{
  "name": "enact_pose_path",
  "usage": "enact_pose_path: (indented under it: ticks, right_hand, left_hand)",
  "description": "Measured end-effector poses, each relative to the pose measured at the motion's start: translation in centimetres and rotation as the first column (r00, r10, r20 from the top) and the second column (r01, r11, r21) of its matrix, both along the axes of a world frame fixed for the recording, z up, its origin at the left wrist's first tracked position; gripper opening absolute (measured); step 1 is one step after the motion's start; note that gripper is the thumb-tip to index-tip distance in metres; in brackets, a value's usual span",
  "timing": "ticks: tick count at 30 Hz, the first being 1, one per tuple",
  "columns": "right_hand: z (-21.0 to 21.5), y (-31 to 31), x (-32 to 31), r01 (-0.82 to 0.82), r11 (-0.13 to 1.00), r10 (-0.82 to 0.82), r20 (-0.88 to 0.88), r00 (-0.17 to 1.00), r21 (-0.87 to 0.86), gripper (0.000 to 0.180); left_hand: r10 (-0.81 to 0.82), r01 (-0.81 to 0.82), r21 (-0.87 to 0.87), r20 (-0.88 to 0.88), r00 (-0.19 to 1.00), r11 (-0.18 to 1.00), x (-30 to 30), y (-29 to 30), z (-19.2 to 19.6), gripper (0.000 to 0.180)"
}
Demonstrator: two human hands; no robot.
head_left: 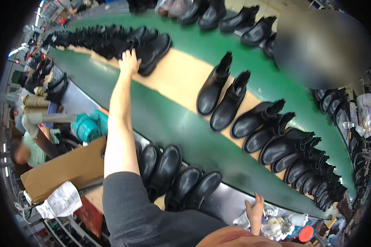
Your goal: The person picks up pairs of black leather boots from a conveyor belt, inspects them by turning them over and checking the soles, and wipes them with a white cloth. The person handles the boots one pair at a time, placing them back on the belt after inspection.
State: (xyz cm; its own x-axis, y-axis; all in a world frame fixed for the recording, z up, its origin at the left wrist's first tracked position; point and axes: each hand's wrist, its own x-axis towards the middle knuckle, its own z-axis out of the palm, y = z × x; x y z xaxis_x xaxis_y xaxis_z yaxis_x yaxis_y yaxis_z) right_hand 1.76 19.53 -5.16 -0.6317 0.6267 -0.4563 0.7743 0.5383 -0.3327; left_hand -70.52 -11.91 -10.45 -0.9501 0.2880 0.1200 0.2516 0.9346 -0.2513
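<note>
My left arm stretches far out over the green conveyor belt (173,123). My left hand (129,61) grips the near end of a black ankle boot (152,51), the last in a long packed row of black boots (90,39) on the belt's tan middle strip. Low at the right, my right hand (255,208) rests with fingers apart on the metal edge of the line, touching a white cloth (240,220). Four black boots (173,175) stand on that metal edge beside my left upper arm.
A pair of boots (222,96) stands mid-belt, and a dense row of boots (297,156) curves away at the right. A cardboard box (66,166) and a teal machine (88,125) sit at the left, by another person (29,144). Small bottles and a red cap (306,233) lie near my right hand.
</note>
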Motion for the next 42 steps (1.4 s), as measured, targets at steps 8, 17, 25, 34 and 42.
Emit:
enact_pose_path:
  ticks: [8,17,25,34,42]
  right_hand:
    - [0.1,-2.4,-5.3,-0.261,0.951,0.250,-0.087,0.964,-0.167,0.050]
    - [-5.6,-10.0,-2.6,0.257,0.296,-0.259,0.182,0.949,-0.920,0.077]
    - [-6.0,-15.0,-7.2,0.369,0.249,-0.440,0.235,0.867,-0.896,0.111]
    - [-4.8,-13.3,-4.3,0.351,0.358,-0.471,0.158,0.868,-0.865,0.113]
    - [-2.5,-11.8,-3.4,0.216,0.394,-0.516,-0.021,0.857,-0.893,0.096]
  left_hand:
    - [-0.243,0.262,0.139,-0.140,0.960,0.955,9.5,1.7,5.7,0.074]
    - [-0.437,0.141,0.429,0.744,0.505,0.892,39.1,2.6,15.8,0.037]
    - [-0.218,-0.846,0.268,0.958,0.185,0.461,57.5,-6.1,4.2,0.084]
    - [-0.241,-0.988,0.093,0.969,0.061,0.122,61.4,-3.6,0.2,0.088]
    - [-0.436,-0.924,0.380,0.827,0.355,-0.033,61.3,-0.4,-1.1,0.057]
